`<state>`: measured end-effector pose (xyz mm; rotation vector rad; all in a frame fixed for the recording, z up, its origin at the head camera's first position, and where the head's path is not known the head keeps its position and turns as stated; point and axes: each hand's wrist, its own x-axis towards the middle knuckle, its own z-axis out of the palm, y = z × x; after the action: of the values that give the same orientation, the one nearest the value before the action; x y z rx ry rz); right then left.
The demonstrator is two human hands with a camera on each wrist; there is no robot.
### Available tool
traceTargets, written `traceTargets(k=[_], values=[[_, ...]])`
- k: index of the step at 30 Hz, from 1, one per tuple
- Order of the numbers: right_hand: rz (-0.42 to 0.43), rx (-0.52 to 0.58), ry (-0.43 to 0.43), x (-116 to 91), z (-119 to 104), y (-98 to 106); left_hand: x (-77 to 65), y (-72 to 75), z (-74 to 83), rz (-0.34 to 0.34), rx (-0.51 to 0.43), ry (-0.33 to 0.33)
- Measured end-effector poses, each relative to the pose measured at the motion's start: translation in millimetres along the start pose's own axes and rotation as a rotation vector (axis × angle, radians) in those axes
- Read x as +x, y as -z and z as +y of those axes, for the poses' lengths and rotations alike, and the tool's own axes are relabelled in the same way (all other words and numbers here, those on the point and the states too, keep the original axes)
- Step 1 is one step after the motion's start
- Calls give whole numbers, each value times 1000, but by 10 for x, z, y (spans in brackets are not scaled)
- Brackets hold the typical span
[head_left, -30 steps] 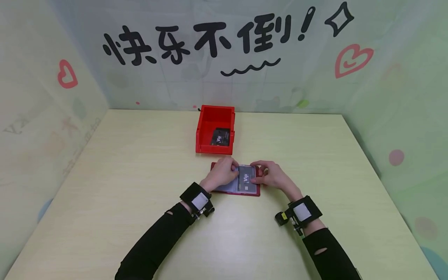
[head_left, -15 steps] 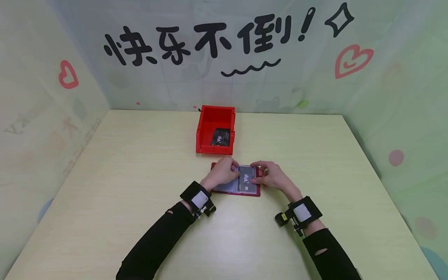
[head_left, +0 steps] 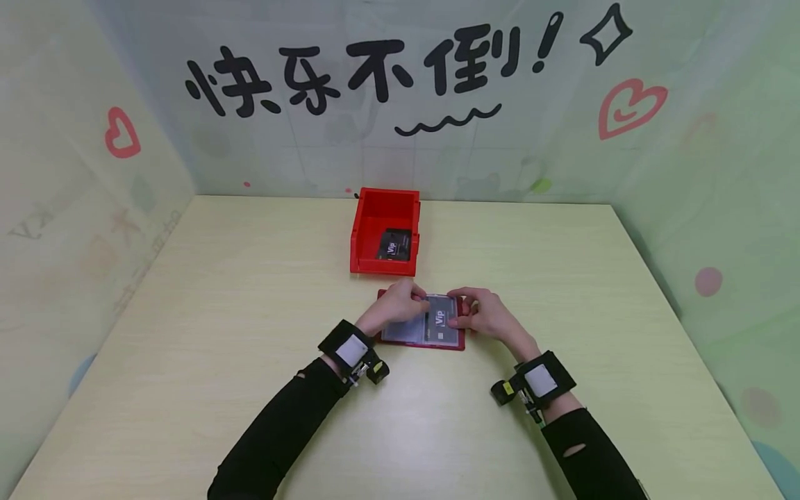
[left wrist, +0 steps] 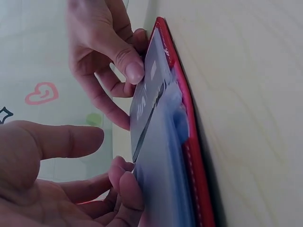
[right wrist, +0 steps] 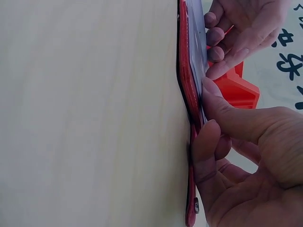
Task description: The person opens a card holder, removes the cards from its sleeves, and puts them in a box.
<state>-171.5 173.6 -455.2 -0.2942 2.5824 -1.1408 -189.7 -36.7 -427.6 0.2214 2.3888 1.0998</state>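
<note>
A card holder [head_left: 403, 335] with a red cover and clear plastic sleeves lies open on the table. On its right half is a grey card [head_left: 440, 326] marked "Vip", lying at a sleeve. My right hand [head_left: 486, 312] pinches the card near its right edge, thumb on the face and fingers curled at the side. My left hand [head_left: 397, 304] is over the left half. In the left wrist view its fingertips touch the sleeves [left wrist: 163, 175] beside the card's left edge, while the thumb stands away from them. The left hand covers part of the holder in the head view.
Just behind the holder stands a red bin [head_left: 382, 267] with a black "Vip" card [head_left: 395, 244] inside. The pale wooden table [head_left: 250, 292] is enclosed by printed cloth walls [head_left: 312, 153] at the back and sides.
My left hand has shifted slightly up and its thumb has come off the card, the wrist turning a little. The right hand and the holder have stayed in place.
</note>
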Motion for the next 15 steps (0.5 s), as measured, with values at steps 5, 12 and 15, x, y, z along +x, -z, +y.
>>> traceTargets(k=[5, 12, 15], values=[[1, -10, 6, 0, -4, -2, -24, 37, -8, -55, -96, -8], [-3, -17, 0, 2, -3, -3, -18, 82, -71, -89, -271, 36], [-1, -15, 3, -3, -7, -3, -20, 92, -82, -91, -269, 16]])
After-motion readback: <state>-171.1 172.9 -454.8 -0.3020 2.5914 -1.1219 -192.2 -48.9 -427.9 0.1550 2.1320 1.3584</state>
